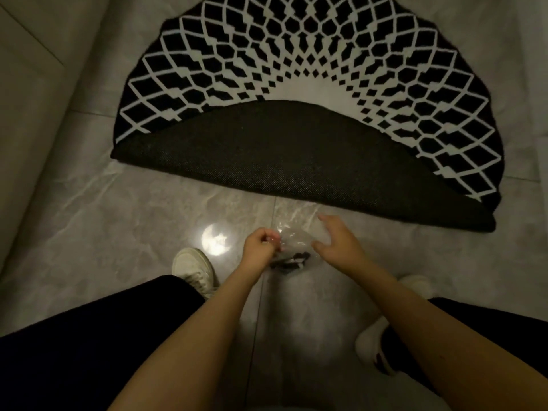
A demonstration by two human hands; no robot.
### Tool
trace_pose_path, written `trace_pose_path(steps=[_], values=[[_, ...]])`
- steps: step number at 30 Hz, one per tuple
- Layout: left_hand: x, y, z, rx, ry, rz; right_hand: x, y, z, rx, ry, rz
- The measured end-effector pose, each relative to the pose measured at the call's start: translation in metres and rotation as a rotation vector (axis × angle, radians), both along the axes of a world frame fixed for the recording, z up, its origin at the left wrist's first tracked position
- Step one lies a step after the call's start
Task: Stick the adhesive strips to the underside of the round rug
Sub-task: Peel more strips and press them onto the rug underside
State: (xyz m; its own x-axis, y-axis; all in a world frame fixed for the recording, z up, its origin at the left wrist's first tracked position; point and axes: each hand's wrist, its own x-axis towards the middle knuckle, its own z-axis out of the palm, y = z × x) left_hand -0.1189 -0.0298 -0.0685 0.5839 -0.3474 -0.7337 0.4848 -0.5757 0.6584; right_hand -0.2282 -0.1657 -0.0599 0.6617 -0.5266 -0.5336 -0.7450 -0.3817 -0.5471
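The round rug [311,69] is lying on the tiled floor [89,203] with its near edge folded over onto the patterned top, so a crescent of the dark underside [267,152] is facing up. That fold is likely there to expose the backing where the strips have to go.

Just in front of the rug's folded edge, a person is crouching and working a small clear plastic bag [292,241] between both hands. The left hand [261,244] is curling its fingers and pinching the bag's left edge, seemingly to steady it or pull the opening apart. The right hand [335,238] is sitting against the bag's right side with fingers loosely spread and bent; whether it is truly gripping the plastic or only touching it I cannot tell, since the film is nearly invisible there. Dark pieces with pale bits, probably the adhesive strips [292,261], are hanging in the bottom of the bag, on the side away from the rug.

No strip is showing on the underside, so the job is looking to be at its opening stage: getting the strips out. A white shoe [194,268] is planted further from the rug, to the left of the hands.
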Motion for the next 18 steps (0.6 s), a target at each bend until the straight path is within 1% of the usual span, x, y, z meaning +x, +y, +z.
trace_pose_path(steps=[1, 2, 5, 8, 12, 15, 18], values=[[0.007, -0.007, 0.015, -0.025, -0.028, -0.052, 0.008, -0.004, 0.016, -0.010, -0.022, -0.026], [0.014, -0.014, 0.027, -0.048, -0.048, -0.091, 0.017, -0.009, 0.029, 0.022, -0.046, -0.073], [0.031, -0.032, 0.073, -0.111, -0.143, -0.134, 0.038, -0.023, 0.078, 0.173, -0.152, -0.197], [0.046, -0.044, 0.129, -0.217, -0.283, -0.164, 0.045, -0.032, 0.131, 0.163, -0.287, -0.198], [0.056, -0.044, 0.199, -0.277, -0.420, -0.253, 0.039, -0.033, 0.189, 0.127, -0.354, -0.176], [0.055, -0.036, 0.233, -0.334, -0.527, -0.201, 0.033, -0.027, 0.226, 0.082, -0.411, -0.107], [0.055, -0.033, 0.259, -0.403, -0.528, -0.094, 0.027, -0.019, 0.258, 0.101, -0.517, -0.106]])
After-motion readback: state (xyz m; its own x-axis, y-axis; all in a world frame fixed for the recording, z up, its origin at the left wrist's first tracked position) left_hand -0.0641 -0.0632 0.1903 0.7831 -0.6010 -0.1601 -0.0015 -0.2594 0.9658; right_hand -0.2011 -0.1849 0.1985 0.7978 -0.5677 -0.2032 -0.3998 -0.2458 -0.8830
